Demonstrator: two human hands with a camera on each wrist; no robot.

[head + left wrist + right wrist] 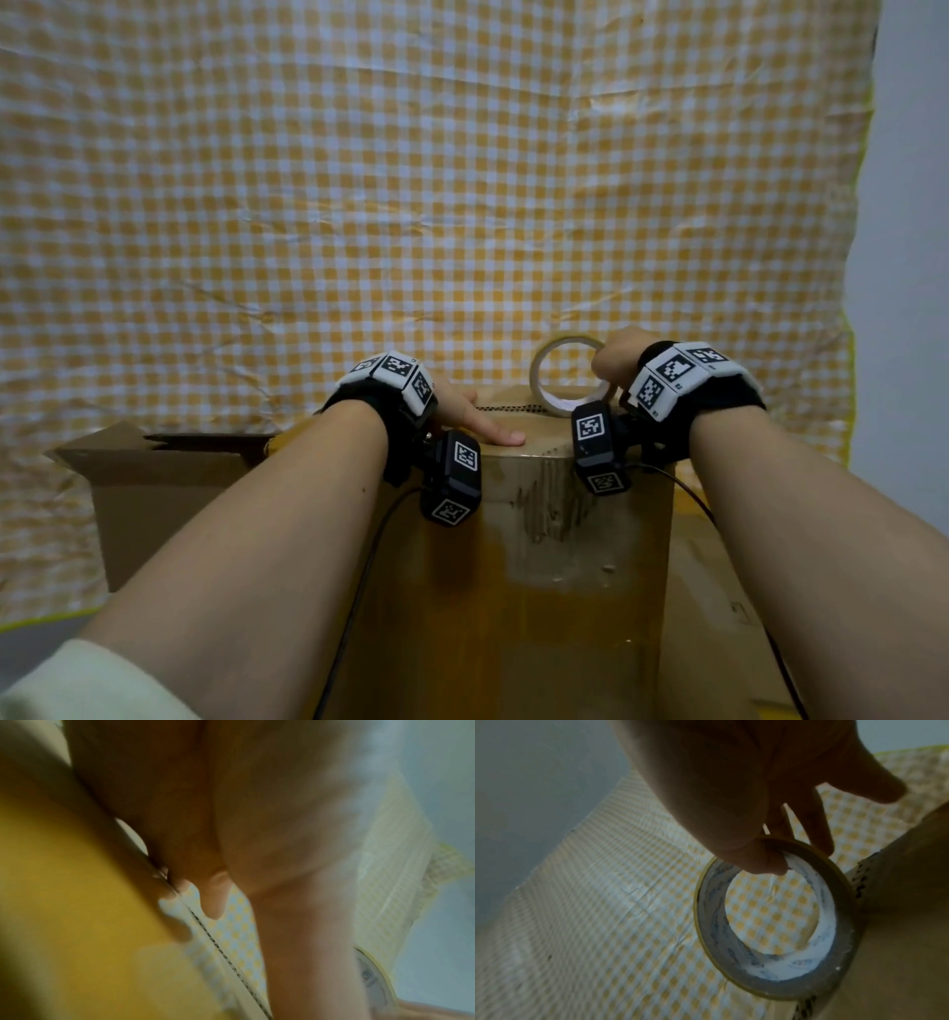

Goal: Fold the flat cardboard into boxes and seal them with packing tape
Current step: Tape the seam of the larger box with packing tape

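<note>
A brown cardboard box (575, 555) stands upright in front of me, with a shiny strip of tape running down its near face. My left hand (480, 419) lies flat on the box's top, thumb stretched along the near edge, fingers (210, 898) reaching over the far edge. My right hand (613, 360) pinches a roll of packing tape (567, 372) by its rim and holds it upright on the top's far right edge. In the right wrist view the tape roll (777, 925) hangs from thumb and fingers against the box (898, 902).
A second cardboard box (164, 488) with raised flaps stands at the left, close to the first. A yellow and white checked cloth (411, 180) covers the surface beyond. A grey wall (909, 257) is at the right. Cables trail from both wrist cameras.
</note>
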